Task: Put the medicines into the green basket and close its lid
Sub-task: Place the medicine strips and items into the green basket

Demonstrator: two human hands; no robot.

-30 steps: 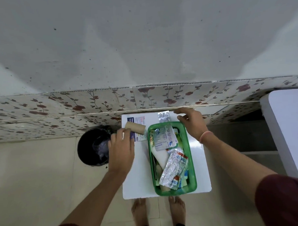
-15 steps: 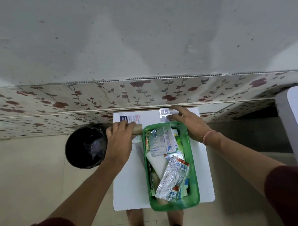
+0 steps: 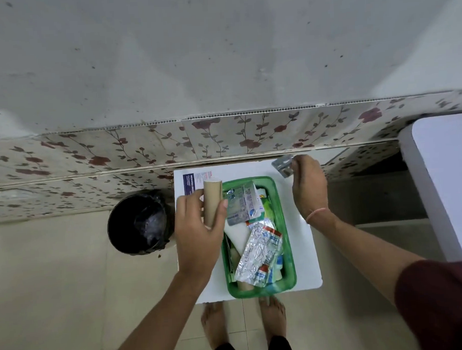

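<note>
1. Green basket [image 3: 285, 225] sits on the small white table [image 3: 304, 251], long axis running away from the person, no lid on it. Inside: a blue-and-silver tablet strip [image 3: 241, 203] at the far end, a crinkled foil strip w/ red and blue print [image 3: 260, 255] toward the near end, a white packet [image 3: 238, 235] betw. them, plus other packs underneath, too jumbled to tell apart.
2. Left hand [image 3: 198, 237] is wrapped around a tan cardboard-coloured roll [image 3: 212, 202], thumb on one side, fingers on the other; roll is held upright-ish just above the basket's far-left rim.
3. Right hand [image 3: 308, 187] is raised over the table's far-right corner, fingers pinching a small silver blister strip [image 3: 283, 166] clear of the surface. Pink thread band [image 3: 316, 213] on that wrist.
4. White box w/ dark blue panel [image 3: 191, 180] lies flat on the table's far-left corner, partly behind the roll.
5. Black-lined bin [image 3: 139, 221] stands on the floor just left of the table.
6. Floral-print panel [image 3: 223, 138] runs along the wall behind; bare feet [image 3: 215, 323] show below the table's near edge.
</note>
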